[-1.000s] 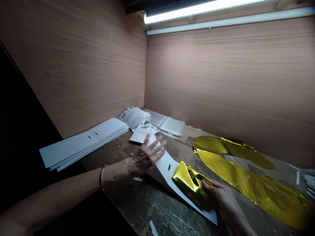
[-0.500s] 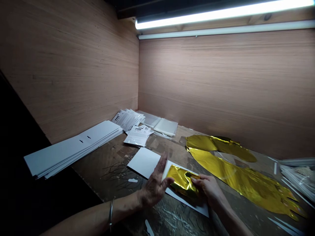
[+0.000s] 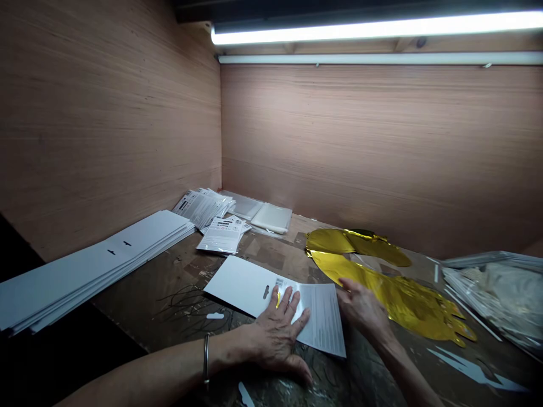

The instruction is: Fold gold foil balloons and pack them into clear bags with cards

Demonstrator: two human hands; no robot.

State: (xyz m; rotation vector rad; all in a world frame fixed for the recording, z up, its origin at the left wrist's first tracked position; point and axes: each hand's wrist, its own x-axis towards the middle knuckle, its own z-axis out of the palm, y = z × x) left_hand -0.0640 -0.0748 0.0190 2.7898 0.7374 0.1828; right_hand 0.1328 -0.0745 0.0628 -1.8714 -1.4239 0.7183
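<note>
A long stack of white slotted cards (image 3: 97,265) lies at the left, a pile of white printed cards (image 3: 199,207) and flat clear plastic sleeves (image 3: 271,217) sit far off, a clear plastic bundle (image 3: 492,294) lies right, below pinkish wood-veneer walls (image 3: 382,152) and a glowing white fluorescent tube (image 3: 373,28).

A white card (image 3: 250,285) printed with a black-and-white barcode and grey text lies on a dark brown surface (image 3: 178,302) streaked with black, beside a shiny gold foil balloon (image 3: 394,297). Pinkish-brown wood panelling (image 3: 127,141) with fine horizontal grain rises behind. A stack of pale white cards (image 3: 85,271) sits at left, and a silver bangle (image 3: 206,359) gleams in the foreground.
</note>
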